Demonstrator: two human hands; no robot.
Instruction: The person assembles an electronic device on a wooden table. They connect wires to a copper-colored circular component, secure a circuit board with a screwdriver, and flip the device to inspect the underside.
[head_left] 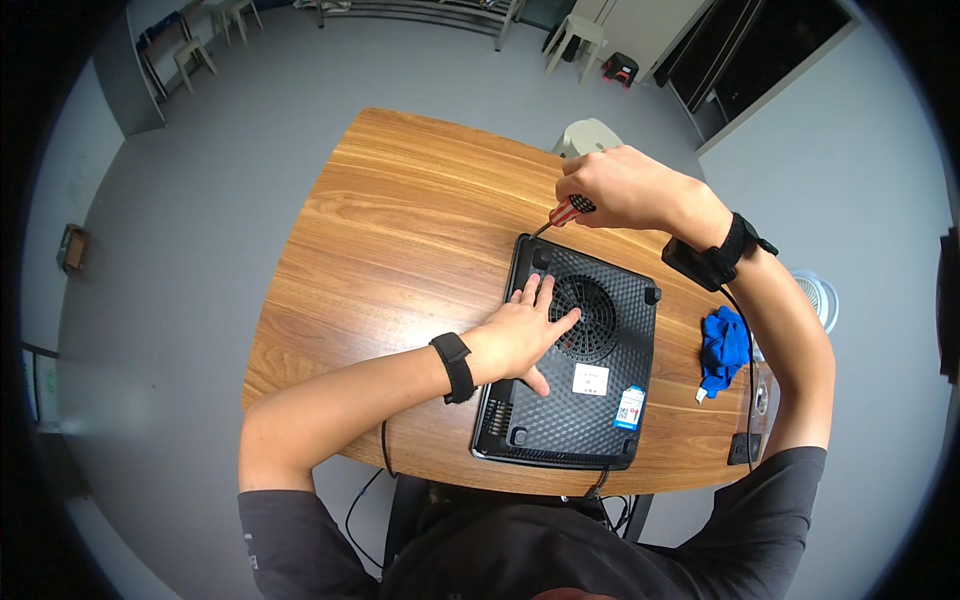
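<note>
A black, flat appliance (560,425), which looks like an induction cooker, lies underside up on the table. Its base shows a round fan grille (597,320), small round feet, a white label (590,379) and a blue-and-white sticker (629,408). Across its left part rests my left hand (515,335), fingers spread, fingertips reaching the grille's edge. My right hand (625,188) is closed round the patterned red, white and dark handle of a screwdriver (566,212). The tilted shaft points down to the cooker's far left corner, where its tip meets or nearly meets the edge.
The cooker sits on a wooden table (350,270). Right of it lie a crumpled blue cloth (723,350) and a clear case (760,400). A cable (602,482) runs off the near edge. Beyond the far edge stands a pale stool (588,136).
</note>
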